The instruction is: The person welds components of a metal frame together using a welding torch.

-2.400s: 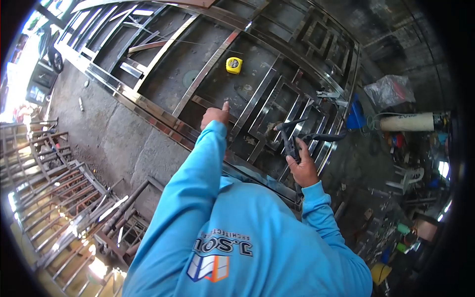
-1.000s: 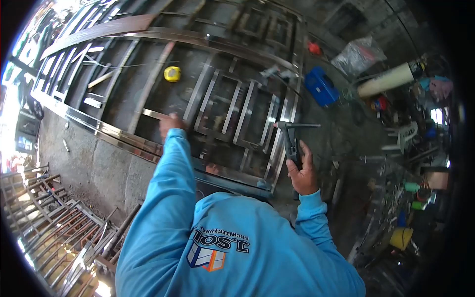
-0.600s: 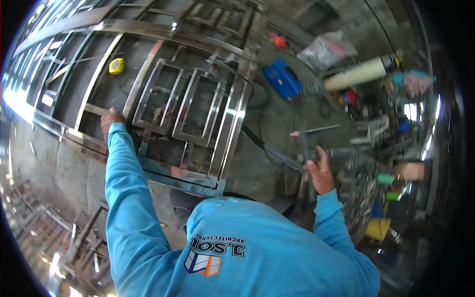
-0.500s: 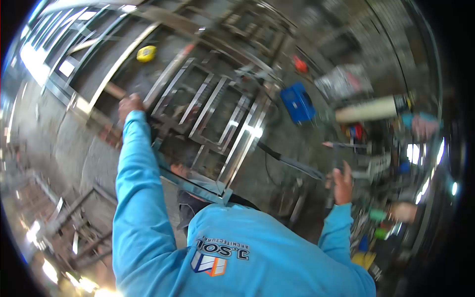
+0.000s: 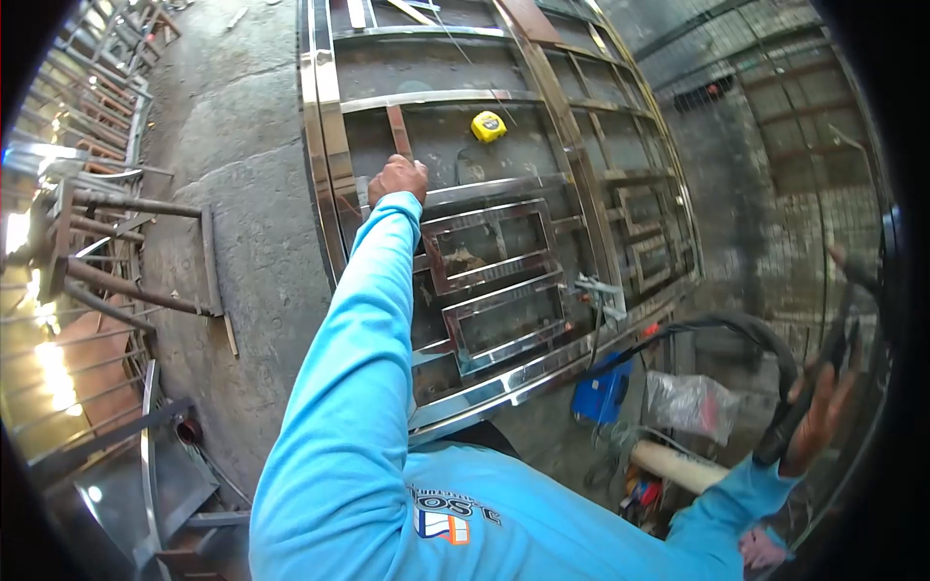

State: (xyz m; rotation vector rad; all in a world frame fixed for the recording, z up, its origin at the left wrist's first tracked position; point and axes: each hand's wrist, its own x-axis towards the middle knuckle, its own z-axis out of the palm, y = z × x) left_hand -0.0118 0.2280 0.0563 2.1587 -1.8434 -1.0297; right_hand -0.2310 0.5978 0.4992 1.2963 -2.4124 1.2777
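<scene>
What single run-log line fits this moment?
left hand: on steel frame | right hand: holding torch | tape measure: on frame

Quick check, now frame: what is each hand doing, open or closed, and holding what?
Left hand: closed on a short flat metal bar lying in the steel gate frame.
Right hand: gripping the welding torch handle, fingers partly spread.
</scene>
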